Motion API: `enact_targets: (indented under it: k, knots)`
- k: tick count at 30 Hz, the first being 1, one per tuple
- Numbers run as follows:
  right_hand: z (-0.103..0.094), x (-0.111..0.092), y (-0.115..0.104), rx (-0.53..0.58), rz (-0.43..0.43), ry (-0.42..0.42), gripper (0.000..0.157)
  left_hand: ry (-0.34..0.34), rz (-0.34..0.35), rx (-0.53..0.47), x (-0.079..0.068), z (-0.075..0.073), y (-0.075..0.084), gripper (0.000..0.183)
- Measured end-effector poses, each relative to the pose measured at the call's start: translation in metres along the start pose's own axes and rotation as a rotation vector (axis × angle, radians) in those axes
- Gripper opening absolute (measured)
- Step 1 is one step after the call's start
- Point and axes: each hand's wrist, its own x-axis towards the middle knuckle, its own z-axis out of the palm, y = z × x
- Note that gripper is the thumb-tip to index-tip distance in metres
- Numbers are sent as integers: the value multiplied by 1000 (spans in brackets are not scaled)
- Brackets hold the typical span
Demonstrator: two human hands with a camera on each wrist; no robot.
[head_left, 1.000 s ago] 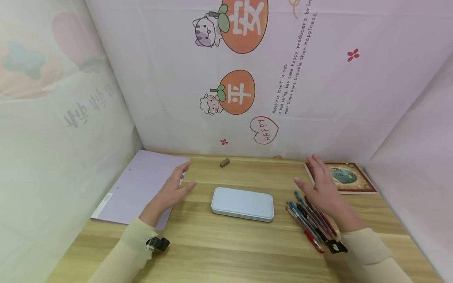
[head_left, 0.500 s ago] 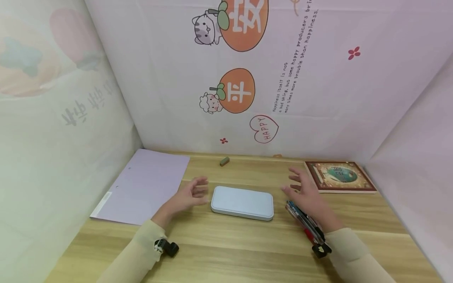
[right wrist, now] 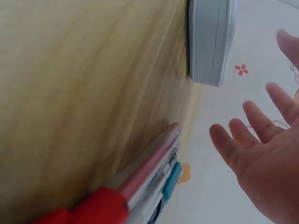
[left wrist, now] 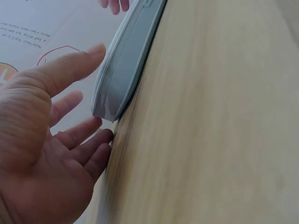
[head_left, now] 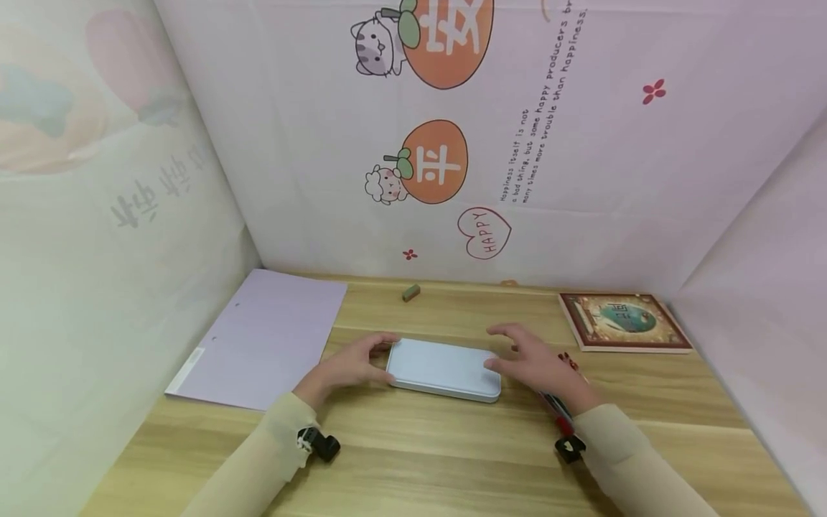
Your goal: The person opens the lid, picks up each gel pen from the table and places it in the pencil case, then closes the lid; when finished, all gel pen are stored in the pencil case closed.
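Observation:
A pale blue, flat zip case (head_left: 442, 366) lies on the wooden table in the middle of the head view. My left hand (head_left: 352, 362) is at its left end, thumb by the front corner and fingers by the back one. In the left wrist view, the fingertips (left wrist: 96, 122) are right at the end of the case, and the thumb stands over its edge. My right hand (head_left: 533, 366) hovers at the right end, fingers spread, thumb overlapping the top in the head view. Several pens (right wrist: 156, 163) lie under my right hand and wrist, partly hidden.
A lilac folder (head_left: 278, 330) lies at the left. Near the back edge sits a small green block (head_left: 410, 292). A book with a decorated cover (head_left: 623, 319) lies at the back right. Printed white cloth (head_left: 310, 179) walls the table at back and sides.
Both hands have moved inward: the left from over the lilac folder to the case's left end, the right from above the pens and book to its right end. The case stays in place.

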Motion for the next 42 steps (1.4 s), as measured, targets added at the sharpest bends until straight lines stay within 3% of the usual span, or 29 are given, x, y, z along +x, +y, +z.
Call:
enact_targets:
  k: [6, 12, 19, 30, 42]
  knots:
    - [12, 3, -8, -178, -62, -63, 67, -21, 11, 89, -1, 2, 1, 82]
    - [21, 5, -14, -273, -50, -132, 69, -17, 37, 176, 2, 8, -1, 84]
    - [25, 5, -26, -317, -69, -176, 71, 8, 110, 276, 9, 16, -3, 86]
    - [29, 3, -36, -407, -38, -172, 72, 26, 86, 315, 9, 18, -7, 93]
    - [28, 8, -34, -458, -124, -197, 70, 19, 124, 368, 8, 19, -6, 94]
